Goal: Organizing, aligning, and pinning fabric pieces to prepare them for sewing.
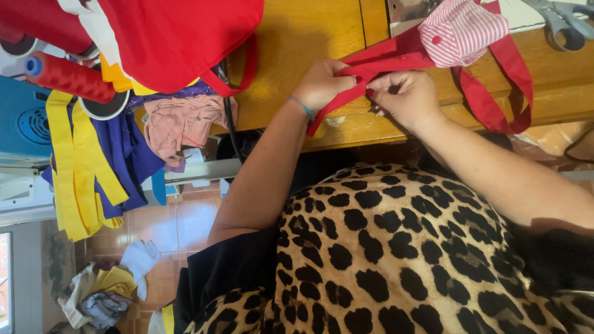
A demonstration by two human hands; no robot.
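Note:
Both hands pinch a red fabric strap (362, 68) over the wooden table (297, 43). My left hand (323, 83), with a thin blue band at the wrist, grips the strap's folded end. My right hand (405, 96) holds the same strap just to the right, thumb and fingers closed on it. The strap runs up to a red-and-white striped cloth piece (461, 31) and hangs off it in a long red loop (495, 93). My leopard-print top fills the lower part of the view.
Grey scissors (563, 25) lie at the top right by a metal machine plate (405, 12). A red cloth bag (179, 37), red thread cones (68, 77), yellow strips (68, 167), purple cloth (130, 154) and pink cloth (185, 120) crowd the left. Scraps (105, 297) lie on the tiled floor.

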